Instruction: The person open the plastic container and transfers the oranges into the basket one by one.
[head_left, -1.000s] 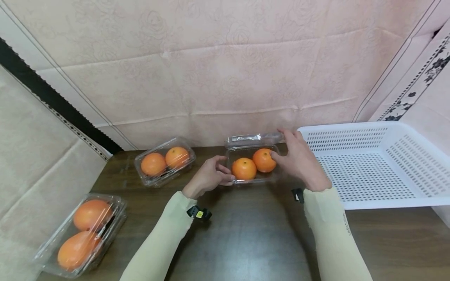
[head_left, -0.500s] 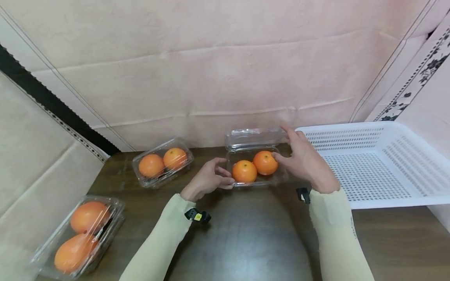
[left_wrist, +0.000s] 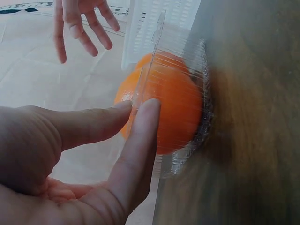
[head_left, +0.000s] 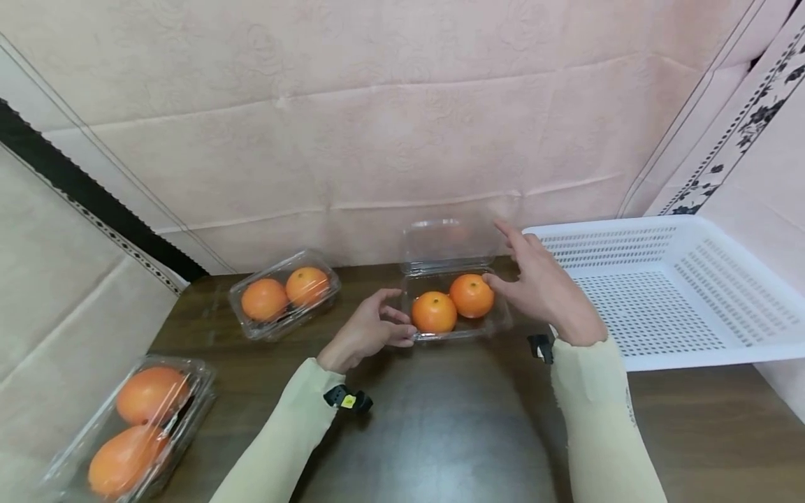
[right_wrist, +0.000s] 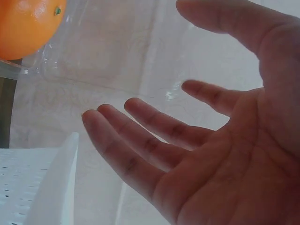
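In the head view, a clear plastic clamshell box [head_left: 455,335] holds two oranges, a front-left orange [head_left: 434,312] and a back-right orange [head_left: 472,295]. Its hinged lid [head_left: 449,244] stands raised at the back, against the pink cloth. My left hand [head_left: 367,332] pinches the box's front-left rim between thumb and forefinger, as the left wrist view shows closely. At the box's right side is my right hand [head_left: 547,290], with fingers spread and nothing in the palm [right_wrist: 234,164]. Its fingertips are close to the lid's edge; whether they touch it I cannot tell.
A white perforated basket [head_left: 654,307] stands right of the box. To the left are a closed clear box [head_left: 286,321] with two oranges and, nearer, another closed box [head_left: 189,426] with two larger orange fruits. Pink cloth [head_left: 352,126] rises behind the dark wooden table [head_left: 459,419].
The box's lid has swung up and shows more of its face. My right hand's fingers have spread a little from the lid's edge. My left hand keeps its pinch on the rim.
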Motion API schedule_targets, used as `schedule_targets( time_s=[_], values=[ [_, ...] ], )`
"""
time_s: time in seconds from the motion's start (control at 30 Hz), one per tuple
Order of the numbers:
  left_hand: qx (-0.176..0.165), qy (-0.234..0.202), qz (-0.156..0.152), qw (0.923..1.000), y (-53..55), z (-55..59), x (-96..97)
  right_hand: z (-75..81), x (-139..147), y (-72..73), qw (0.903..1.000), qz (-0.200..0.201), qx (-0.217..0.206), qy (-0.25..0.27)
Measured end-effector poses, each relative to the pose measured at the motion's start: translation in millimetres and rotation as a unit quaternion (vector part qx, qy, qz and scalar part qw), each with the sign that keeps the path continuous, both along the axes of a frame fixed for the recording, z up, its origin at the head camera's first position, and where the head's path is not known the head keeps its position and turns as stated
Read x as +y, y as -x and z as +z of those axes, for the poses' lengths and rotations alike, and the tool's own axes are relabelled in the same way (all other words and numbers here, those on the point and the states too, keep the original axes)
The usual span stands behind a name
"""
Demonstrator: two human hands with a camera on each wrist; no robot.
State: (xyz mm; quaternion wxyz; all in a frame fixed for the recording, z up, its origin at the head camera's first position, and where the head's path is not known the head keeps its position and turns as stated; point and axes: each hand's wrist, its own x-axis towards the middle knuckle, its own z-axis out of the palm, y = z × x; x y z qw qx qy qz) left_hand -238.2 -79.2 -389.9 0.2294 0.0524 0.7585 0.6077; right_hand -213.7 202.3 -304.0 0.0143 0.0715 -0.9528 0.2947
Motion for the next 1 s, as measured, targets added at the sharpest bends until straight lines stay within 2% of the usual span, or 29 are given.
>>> schedule_targets(
  time_s=[0.23,0.53,0.83,1.0],
  values=[
    [-0.004,0.01,0.0,0.9999,-7.0,1.3,1.9,-0.2,3,-1.7,0.9977,0.048,0.032,-0.037],
    [-0.003,0.013,-0.008,0.9999,-11.2,4.6,4.1,4.8,0,-3.5,0.9947,0.074,0.011,-0.071],
    [-0.002,0.027,-0.008,0.9996,-13.8,6.7,3.2,-1.9,-8,-2.5,0.9938,0.08,-0.012,-0.076],
    [0.0,0.033,-0.012,0.9994,-13.9,7.9,3.3,-7.5,-13,0.1,0.991,0.092,-0.007,-0.097]
  ],
)
